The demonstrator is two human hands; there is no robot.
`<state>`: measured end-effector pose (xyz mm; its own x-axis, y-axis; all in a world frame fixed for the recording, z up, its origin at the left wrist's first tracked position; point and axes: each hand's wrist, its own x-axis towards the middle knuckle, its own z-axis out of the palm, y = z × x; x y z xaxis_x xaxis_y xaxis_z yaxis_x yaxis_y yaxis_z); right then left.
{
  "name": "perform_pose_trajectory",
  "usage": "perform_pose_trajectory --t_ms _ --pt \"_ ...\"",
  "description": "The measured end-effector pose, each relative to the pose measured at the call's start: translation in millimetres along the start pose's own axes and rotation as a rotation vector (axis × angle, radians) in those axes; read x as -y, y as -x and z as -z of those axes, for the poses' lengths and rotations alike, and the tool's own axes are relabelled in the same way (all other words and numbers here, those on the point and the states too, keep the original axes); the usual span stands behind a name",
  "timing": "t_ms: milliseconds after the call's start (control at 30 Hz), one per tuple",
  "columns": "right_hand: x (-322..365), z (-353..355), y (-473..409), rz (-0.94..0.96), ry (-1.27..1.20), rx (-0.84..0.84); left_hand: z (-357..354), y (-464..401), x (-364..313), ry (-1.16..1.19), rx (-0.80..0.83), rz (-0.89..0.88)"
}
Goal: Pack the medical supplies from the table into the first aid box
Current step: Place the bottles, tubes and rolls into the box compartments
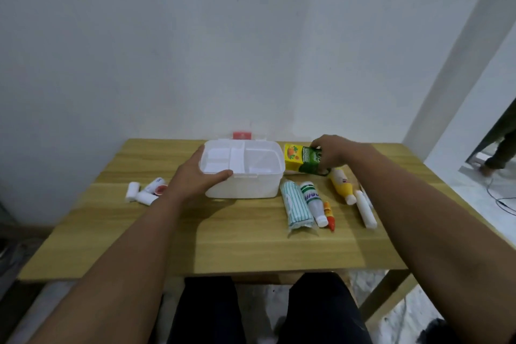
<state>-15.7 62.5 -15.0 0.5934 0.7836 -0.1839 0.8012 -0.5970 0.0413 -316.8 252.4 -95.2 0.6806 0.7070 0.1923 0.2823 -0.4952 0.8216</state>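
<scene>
The white first aid box (248,186) stands open at the table's far middle, its tray divided into compartments. My left hand (195,176) grips its front left corner, thumb over the rim. My right hand (332,152) is closed on a yellow and green carton (300,160) just right of the box. Near the box's right side lie a striped gauze pack (296,205), a white bottle with a green label (314,202), a small orange tube (329,215), a yellow bottle (342,184) and a white stick (365,211).
Left of the box lie white bandage rolls (132,191) and a small tube with a red end (156,186). A red lid part (242,135) shows behind the box. The wooden table (223,246) stands against a white wall. Someone's legs appear at the far right (499,153).
</scene>
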Motion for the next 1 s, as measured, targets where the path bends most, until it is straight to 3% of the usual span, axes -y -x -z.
perform_pose_trajectory --t_ms 200,333,433,633,1000 --pt "6 68 -3 0.001 -0.198 -0.132 -1 4 -5 0.019 -0.006 0.004" --pt "45 86 2 0.082 -0.087 -0.019 -1 4 -7 0.022 -0.02 0.005" --pt "79 73 -5 0.098 0.1 -0.049 -1 4 -7 0.015 -0.021 0.006" --pt "125 50 -22 0.161 0.099 -0.055 -1 3 -7 -0.013 -0.028 0.042" --pt "155 -25 -46 0.232 -0.227 -0.013 -1 2 -4 0.017 -0.031 0.057"
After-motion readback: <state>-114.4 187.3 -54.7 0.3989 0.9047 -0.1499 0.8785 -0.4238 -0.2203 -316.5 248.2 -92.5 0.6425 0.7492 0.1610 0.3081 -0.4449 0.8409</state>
